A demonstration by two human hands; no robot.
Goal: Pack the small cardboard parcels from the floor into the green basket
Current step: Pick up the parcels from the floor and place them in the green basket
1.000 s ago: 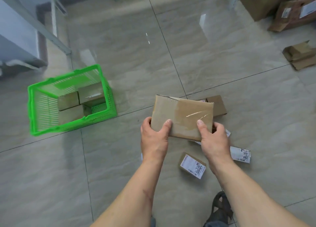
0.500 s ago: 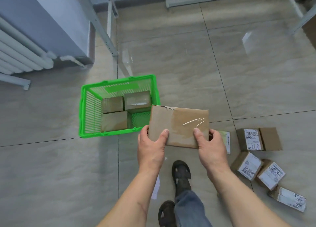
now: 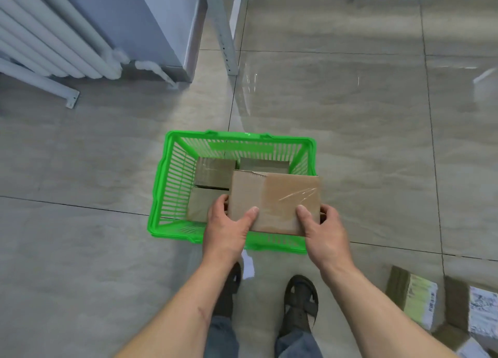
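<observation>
Half a second ago the brown parcel (image 3: 275, 204) was held to the right of the green basket (image 3: 172, 185); now it hangs right over the basket's right half, in the middle of the frame, and the person's feet stand just below the basket.

Head view: the left hand (image 3: 229, 228) grips the parcel's near left corner, thumb on top and the other fingers curled under it. The right hand (image 3: 323, 231) grips the near right corner the same way — thumb on top, the rest tucked beneath. Both hold tight, and the parcel looks level, a little above the rim.

How far along? Three small boxes already sit in the basket: one at the back left (image 3: 214, 173), one at the back right (image 3: 264, 165), and one at the front left (image 3: 199, 205). The front right corner looks free, so I think the held parcel goes there next.

More is left — labelled parcels (image 3: 415, 294) lie on the floor at the lower right of the frame, at least two, maybe more past the edge.
</observation>
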